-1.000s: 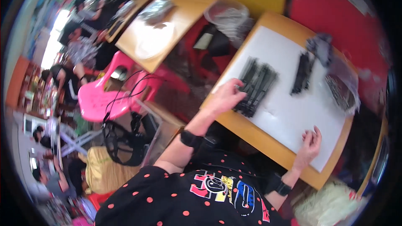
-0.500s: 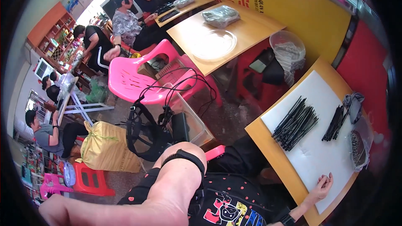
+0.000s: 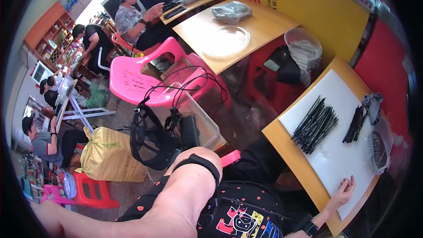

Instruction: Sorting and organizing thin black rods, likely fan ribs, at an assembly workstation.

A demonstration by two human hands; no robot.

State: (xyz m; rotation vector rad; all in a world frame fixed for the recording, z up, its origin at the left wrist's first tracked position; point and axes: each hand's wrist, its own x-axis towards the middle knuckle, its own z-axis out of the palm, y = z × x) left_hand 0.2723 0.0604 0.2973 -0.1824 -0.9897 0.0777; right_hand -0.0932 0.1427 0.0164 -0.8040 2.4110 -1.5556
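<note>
A bare bent arm [image 3: 176, 198], its far end rounded and crossed by a black band, fills the lower middle. My left hand is not in the picture. At the near edge of a white sheet [image 3: 321, 167], my right hand [image 3: 344, 192] rests with loosely bent, slightly parted fingers, and nothing shows in them. A black device is strapped on that wrist. Farther up the sheet lies a loose heap of thin black sticks [image 3: 315, 125]; their exact kind is unclear. A smaller bunch of black sticks [image 3: 356, 124] lies to its right, touching a grey cloth-like bundle [image 3: 374, 108].
A clear bag of small dark pieces [image 3: 378, 150] sits at the sheet's right edge. A pink chair [image 3: 141, 79], a clear bin [image 3: 207, 123] with black straps and cables, and a yellow sack [image 3: 110, 154] stand left. Another table [image 3: 194, 31] holds a wrapped package [image 3: 231, 12]. Several people work beyond.
The view has shifted slightly. My right hand stays at the sheet's edge, its fingers a little more upright. A seated person in a patterned shirt has raised a hand toward the far table.
</note>
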